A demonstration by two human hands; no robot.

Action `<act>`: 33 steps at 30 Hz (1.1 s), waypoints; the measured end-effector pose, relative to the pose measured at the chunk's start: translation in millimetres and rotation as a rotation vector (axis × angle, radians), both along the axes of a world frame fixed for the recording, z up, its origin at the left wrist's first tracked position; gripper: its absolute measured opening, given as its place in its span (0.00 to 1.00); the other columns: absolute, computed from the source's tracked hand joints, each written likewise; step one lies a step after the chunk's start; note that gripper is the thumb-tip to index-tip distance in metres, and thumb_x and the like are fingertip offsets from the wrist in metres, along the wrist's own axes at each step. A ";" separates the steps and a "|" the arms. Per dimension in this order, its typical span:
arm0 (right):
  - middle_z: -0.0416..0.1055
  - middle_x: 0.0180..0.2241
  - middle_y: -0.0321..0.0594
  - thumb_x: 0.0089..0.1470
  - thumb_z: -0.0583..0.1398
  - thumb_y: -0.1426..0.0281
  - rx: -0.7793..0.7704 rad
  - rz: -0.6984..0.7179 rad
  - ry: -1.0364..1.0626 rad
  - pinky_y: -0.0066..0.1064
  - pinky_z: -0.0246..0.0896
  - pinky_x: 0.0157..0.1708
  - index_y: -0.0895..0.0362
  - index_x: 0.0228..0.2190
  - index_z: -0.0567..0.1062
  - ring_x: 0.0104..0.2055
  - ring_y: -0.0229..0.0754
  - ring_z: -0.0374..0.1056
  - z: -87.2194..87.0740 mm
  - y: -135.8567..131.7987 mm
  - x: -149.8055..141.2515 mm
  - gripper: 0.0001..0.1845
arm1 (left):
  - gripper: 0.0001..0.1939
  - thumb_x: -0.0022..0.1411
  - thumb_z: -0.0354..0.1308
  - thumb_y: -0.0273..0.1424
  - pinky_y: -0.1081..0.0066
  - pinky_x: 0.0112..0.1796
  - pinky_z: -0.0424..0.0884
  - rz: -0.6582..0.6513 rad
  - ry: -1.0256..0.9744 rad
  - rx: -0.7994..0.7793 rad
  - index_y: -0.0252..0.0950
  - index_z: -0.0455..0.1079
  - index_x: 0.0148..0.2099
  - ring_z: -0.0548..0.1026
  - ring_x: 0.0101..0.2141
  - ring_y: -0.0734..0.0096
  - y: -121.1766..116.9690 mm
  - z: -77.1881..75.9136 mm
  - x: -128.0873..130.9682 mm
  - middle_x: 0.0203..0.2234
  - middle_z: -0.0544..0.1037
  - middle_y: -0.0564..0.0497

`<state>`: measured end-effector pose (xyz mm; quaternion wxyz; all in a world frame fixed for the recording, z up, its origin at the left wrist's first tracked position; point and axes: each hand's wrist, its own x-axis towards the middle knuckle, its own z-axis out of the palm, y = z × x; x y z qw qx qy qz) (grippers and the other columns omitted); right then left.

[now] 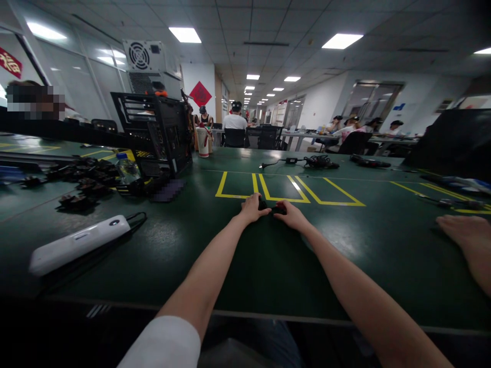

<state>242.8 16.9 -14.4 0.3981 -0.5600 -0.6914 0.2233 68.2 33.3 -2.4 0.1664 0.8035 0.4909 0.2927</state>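
Observation:
Both arms reach forward over the green tabletop (249, 266). My left hand (251, 208) is closed, with a small black part (263, 204) between thumb and fingers. Just to its right, my right hand (293, 215) pinches a black piece (277, 209). The two hands almost meet at the thumbs. Whether the black bits are one thing or two I cannot tell, as the fingers cover much of them. Yellow tape outlines (264, 198) lie right behind the hands.
Left are a white device (80, 243) with a black cord, a pile of black parts (79, 202), a bottle (127, 168) and an open computer case (161, 133). A paper cup (203, 142) and coiled cable (320, 161) stand farther back. Another person's hand (466, 235) rests at right.

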 end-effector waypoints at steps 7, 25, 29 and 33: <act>0.68 0.38 0.41 0.39 0.61 0.70 -0.139 0.294 -0.202 0.41 0.57 0.43 0.54 0.42 0.62 0.42 0.45 0.64 36.1 -83.9 -20.0 0.25 | 0.32 0.48 0.56 0.40 0.60 0.42 0.61 -0.264 -0.024 -0.008 0.37 0.46 0.51 0.65 0.43 0.59 -55.9 11.2 -17.0 0.45 0.62 0.43; 0.60 0.46 0.41 0.37 0.62 0.75 -0.317 0.496 0.413 0.35 0.61 0.45 0.51 0.43 0.56 0.46 0.42 0.63 25.0 -240.5 -137.1 0.30 | 0.23 0.44 0.56 0.25 0.68 0.42 0.64 -0.263 0.310 0.021 0.42 0.58 0.45 0.63 0.42 0.65 -254.9 24.2 -144.7 0.45 0.61 0.50; 0.55 0.50 0.39 0.44 0.57 0.68 -0.056 0.195 0.196 0.37 0.59 0.47 0.46 0.42 0.61 0.48 0.44 0.61 20.9 -232.6 -87.0 0.20 | 0.19 0.50 0.49 0.25 0.71 0.44 0.62 0.000 0.292 0.096 0.42 0.55 0.45 0.63 0.43 0.71 -246.0 32.0 -208.0 0.44 0.61 0.52; 0.67 0.41 0.43 0.42 0.57 0.61 0.051 -0.290 0.154 0.43 0.60 0.46 0.46 0.41 0.62 0.42 0.49 0.66 7.0 -221.2 4.9 0.21 | 0.13 0.55 0.45 0.31 0.67 0.47 0.58 0.307 0.388 0.119 0.40 0.54 0.44 0.62 0.44 0.69 -230.0 33.1 -290.9 0.41 0.64 0.52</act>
